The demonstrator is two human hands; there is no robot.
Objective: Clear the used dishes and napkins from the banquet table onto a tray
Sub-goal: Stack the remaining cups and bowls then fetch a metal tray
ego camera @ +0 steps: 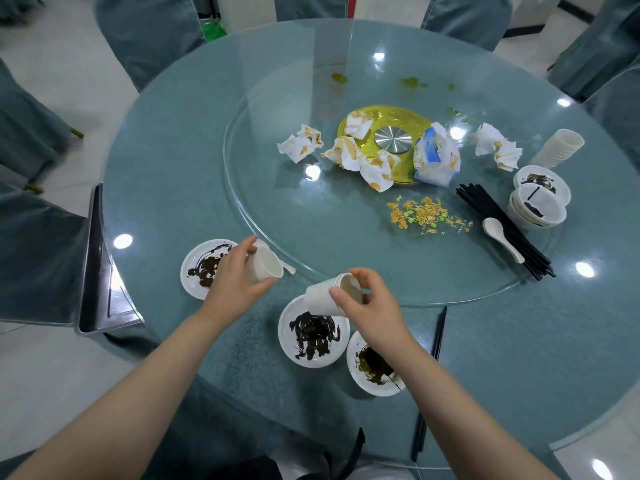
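Observation:
My left hand point(233, 280) grips a white paper cup point(265, 266), tilted with its mouth facing right. Over the near table edge my right hand point(369, 308) holds a second white cup point(323, 299) on its side. Three white plates smeared with dark sauce lie near me: one at the left point(199, 271), one in the middle point(313, 336), one under my right wrist point(372, 370). Crumpled stained napkins point(349, 152) lie on the glass turntable point(263, 202). A metal tray point(98, 271) sits at the table's left edge.
At the right stand stacked cups point(561, 147), stacked sauce-stained bowls point(538, 200), a bundle of black chopsticks point(502, 230) and a white spoon point(502, 239). Spilled noodle bits point(424, 214) lie on the turntable. Loose chopsticks point(438, 336) lie by my right arm. Covered chairs ring the table.

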